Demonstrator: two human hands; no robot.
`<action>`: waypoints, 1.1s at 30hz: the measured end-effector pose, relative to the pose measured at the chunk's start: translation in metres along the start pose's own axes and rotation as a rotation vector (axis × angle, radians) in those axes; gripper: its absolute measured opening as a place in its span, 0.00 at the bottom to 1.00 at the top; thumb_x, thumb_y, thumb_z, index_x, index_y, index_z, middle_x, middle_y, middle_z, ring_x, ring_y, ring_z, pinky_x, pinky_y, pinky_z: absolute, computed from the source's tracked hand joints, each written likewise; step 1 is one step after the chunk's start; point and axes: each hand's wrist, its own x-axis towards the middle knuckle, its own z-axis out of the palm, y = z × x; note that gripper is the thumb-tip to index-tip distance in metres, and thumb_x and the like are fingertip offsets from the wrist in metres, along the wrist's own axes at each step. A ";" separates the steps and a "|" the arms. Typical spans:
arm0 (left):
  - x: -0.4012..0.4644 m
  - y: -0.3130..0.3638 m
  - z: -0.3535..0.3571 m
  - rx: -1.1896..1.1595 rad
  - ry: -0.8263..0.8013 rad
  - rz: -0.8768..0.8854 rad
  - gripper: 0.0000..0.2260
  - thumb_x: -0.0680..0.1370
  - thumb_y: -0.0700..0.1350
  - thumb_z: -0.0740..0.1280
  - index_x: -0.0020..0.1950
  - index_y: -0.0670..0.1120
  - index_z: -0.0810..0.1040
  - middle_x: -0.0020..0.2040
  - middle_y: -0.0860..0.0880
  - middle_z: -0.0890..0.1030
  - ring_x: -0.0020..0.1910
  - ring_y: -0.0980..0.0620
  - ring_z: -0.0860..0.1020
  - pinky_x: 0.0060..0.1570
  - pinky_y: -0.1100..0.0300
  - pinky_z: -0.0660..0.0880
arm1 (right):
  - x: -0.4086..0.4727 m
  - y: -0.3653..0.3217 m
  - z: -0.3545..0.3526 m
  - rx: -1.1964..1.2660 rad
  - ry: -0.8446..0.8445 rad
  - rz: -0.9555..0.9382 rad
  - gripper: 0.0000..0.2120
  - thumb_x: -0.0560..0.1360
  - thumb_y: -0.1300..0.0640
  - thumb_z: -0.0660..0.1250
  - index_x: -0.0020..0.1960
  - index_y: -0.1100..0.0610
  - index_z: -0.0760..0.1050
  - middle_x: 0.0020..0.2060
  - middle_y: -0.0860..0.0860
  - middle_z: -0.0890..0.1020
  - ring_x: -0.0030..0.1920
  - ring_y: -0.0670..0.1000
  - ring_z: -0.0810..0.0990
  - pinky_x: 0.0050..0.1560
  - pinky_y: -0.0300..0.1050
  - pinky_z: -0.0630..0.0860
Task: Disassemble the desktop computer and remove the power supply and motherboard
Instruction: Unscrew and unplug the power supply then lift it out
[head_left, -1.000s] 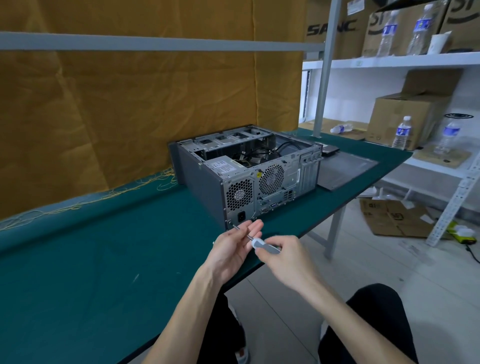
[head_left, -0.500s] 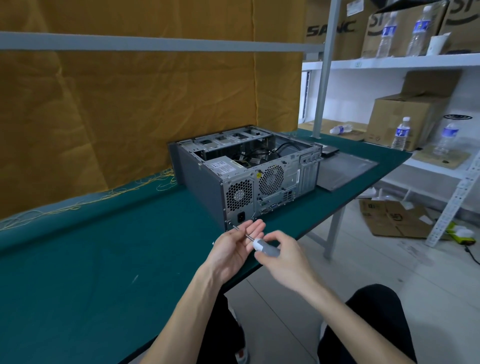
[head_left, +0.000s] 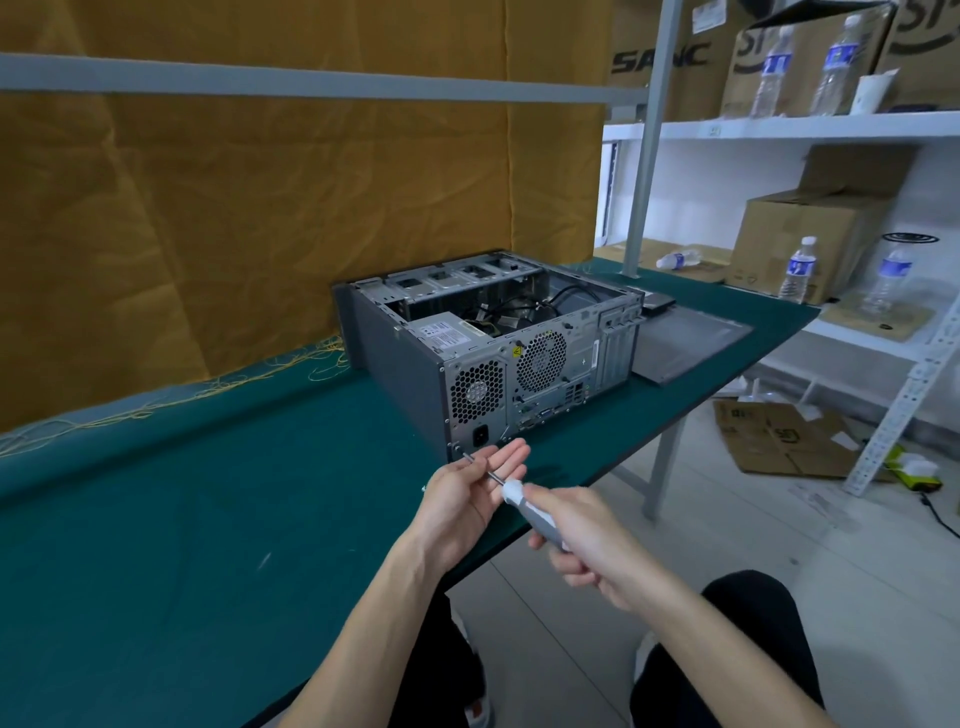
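Note:
A grey desktop computer case (head_left: 405, 358) lies on its side on the green table (head_left: 208, 519), its top open and its back panel facing me. The power supply (head_left: 447, 330) sits in the near left corner of the case, its fan grille (head_left: 477, 391) on the back panel. Black cables (head_left: 545, 306) fill the middle. My right hand (head_left: 587, 540) grips the grey handle of a screwdriver (head_left: 524, 506). My left hand (head_left: 472, 493) is open, palm up, with the metal shaft lying across its fingers, just in front of the case's lower corner.
The removed side panel (head_left: 691, 343) lies flat on the table right of the case. An orange curtain (head_left: 260, 208) hangs behind. White shelves (head_left: 831, 127) at right carry cardboard boxes (head_left: 800, 244) and water bottles (head_left: 797, 270). Flattened cardboard (head_left: 779, 436) lies on the floor.
My right hand has slid back along the screwdriver handle toward me, showing more of the handle. The left hand and the case have stayed in place.

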 end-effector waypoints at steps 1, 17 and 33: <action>0.000 0.001 0.001 -0.021 0.010 -0.006 0.12 0.86 0.35 0.50 0.67 0.33 0.66 0.60 0.34 0.82 0.58 0.41 0.84 0.47 0.54 0.83 | 0.002 -0.002 0.000 -0.010 0.003 -0.011 0.14 0.80 0.48 0.66 0.53 0.59 0.80 0.32 0.52 0.79 0.20 0.47 0.61 0.22 0.36 0.56; 0.005 0.008 0.016 0.016 0.373 0.065 0.10 0.85 0.33 0.55 0.65 0.33 0.68 0.57 0.34 0.80 0.51 0.41 0.84 0.44 0.48 0.80 | 0.004 0.001 0.001 -0.325 0.113 -0.158 0.14 0.78 0.49 0.69 0.45 0.61 0.79 0.28 0.49 0.79 0.24 0.49 0.68 0.26 0.42 0.64; 0.015 0.020 0.037 -0.050 0.466 -0.026 0.11 0.87 0.40 0.55 0.64 0.36 0.72 0.57 0.40 0.80 0.66 0.43 0.78 0.63 0.43 0.73 | 0.005 -0.004 0.009 -0.858 0.401 -0.509 0.12 0.73 0.59 0.73 0.55 0.48 0.80 0.45 0.47 0.76 0.44 0.52 0.79 0.45 0.53 0.79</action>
